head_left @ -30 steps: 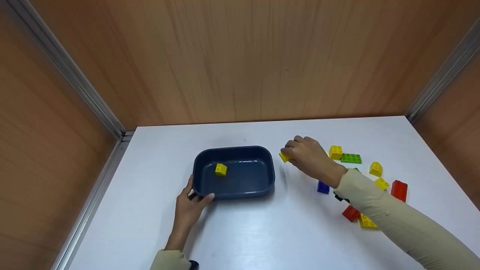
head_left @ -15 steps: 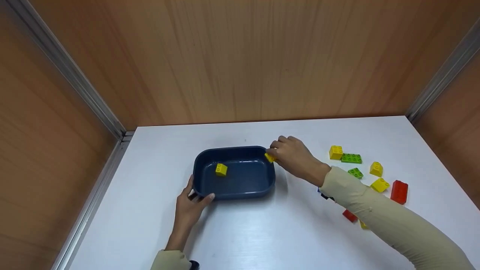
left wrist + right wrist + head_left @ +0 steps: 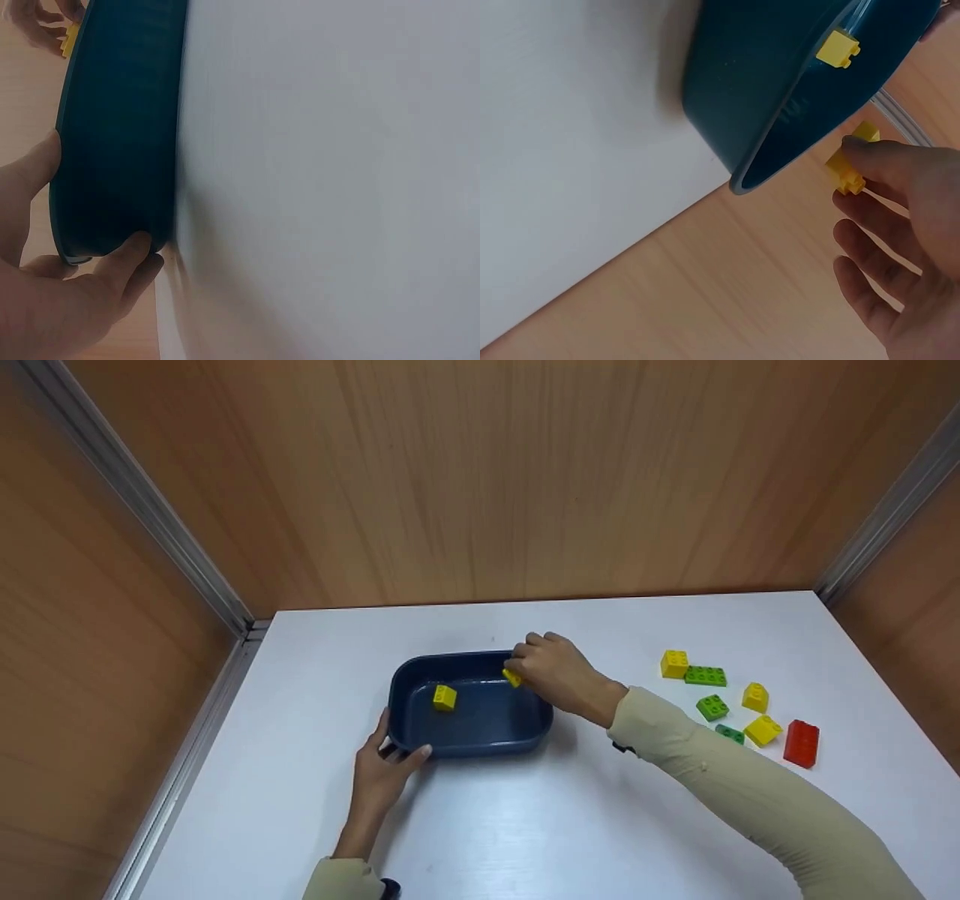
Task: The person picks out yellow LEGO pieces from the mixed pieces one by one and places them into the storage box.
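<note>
A dark blue tub stands on the white table, with one yellow toy brick lying inside it. My left hand grips the tub's near left corner; in the left wrist view the thumb lies at the rim and the fingers press the end wall. Over the tub's right side, my right hand pinches a second yellow toy brick between thumb and fingertips. The right wrist view shows that held brick above the rim, partly covered by the thumb.
On the right of the table lie a yellow brick touching a flat green brick, a small green brick, a dark green brick, more yellow bricks and a red brick. Wooden panels enclose the table.
My right hand has carried the yellow brick leftward from beside the tub to over its right part. The right sleeve now covers the nearer red, yellow and blue bricks. My left hand stays put.
</note>
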Demonstrator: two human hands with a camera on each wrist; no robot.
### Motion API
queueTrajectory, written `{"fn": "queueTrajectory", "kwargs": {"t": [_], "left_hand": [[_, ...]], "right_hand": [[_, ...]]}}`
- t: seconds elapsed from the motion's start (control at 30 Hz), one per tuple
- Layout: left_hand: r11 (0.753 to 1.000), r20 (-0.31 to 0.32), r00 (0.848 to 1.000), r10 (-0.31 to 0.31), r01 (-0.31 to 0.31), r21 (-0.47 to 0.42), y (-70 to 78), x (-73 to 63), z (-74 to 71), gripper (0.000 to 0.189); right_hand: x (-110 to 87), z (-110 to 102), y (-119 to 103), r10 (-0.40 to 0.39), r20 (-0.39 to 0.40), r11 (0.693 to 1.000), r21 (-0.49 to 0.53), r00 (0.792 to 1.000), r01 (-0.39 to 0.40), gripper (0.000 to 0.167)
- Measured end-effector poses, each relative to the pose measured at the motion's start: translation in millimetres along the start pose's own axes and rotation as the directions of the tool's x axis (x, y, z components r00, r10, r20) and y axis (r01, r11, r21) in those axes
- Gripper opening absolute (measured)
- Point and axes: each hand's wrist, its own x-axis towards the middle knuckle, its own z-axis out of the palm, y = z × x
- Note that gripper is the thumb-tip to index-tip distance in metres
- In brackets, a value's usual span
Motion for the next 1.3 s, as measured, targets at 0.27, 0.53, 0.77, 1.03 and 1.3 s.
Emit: {"fn": "queueTrajectory", "kwargs": {"t": [0.27, 0.53, 0.77, 1.03, 1.3], "left_hand": [[1.0, 0.006, 1.0, -0.01, 0.01, -0.004, 1.1, 0.5, -0.8, 0.097], [1.0, 0.002, 1.0, -0.009, 0.009, 0.002, 1.1, -0.3, -0.4, 0.096], [1.0, 0.002, 1.0, 0.007, -0.007, -0.009, 0.7, -1.0, -0.3, 0.096], [1.0, 0.001, 1.0, 0.003, -0.003, -0.016, 0.2, -0.7, -0.2, 0.096], [1.0, 0.001, 1.0, 0.009, -0.009, -0.015, -0.7, -0.3, -1.1, 0.096]], "right_hand": [[16.8, 4, -7, -0.011, 0.035, 0.999, 0.035, 0.999, 0.009, 0.028], [32.0, 6, -13, -0.019, 0.079, 0.999, 0.027, 0.997, 0.017, 0.026], [45.3, 8, -17, -0.032, 0.126, 0.999, 0.007, 0.991, 0.031, 0.023], [55.5, 10, -21, -0.028, 0.188, 0.999, 0.049, 0.982, 0.02, 0.025], [66.1, 14, -24, -0.044, 0.239, 0.997, 0.076, 0.97, 0.026, 0.027]]}}
